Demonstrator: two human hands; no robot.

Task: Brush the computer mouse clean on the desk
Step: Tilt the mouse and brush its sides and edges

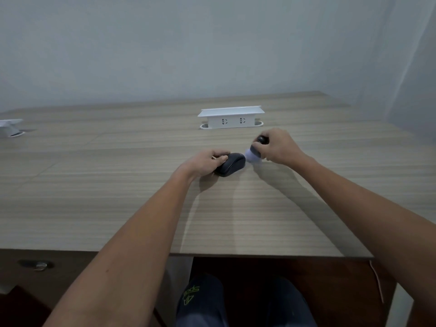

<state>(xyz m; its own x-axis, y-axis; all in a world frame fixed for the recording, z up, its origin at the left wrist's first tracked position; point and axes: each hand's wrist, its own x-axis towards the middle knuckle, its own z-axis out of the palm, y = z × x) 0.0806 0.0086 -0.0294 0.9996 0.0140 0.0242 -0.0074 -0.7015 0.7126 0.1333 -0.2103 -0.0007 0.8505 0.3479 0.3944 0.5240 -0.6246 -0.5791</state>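
Observation:
A dark grey computer mouse lies on the wooden desk, a little past its middle. My left hand grips the mouse from its left side, fingers curled over the far edge. My right hand holds a brush with a black handle and a pale, blurred bristle head. The bristles sit just right of the mouse's far end, touching or nearly touching it. Part of the brush handle is hidden inside my fist.
A white pop-up power socket box stands behind the hands. Another white fitting sits at the far left edge. A grey wall rises behind the desk. My knees show below the front edge.

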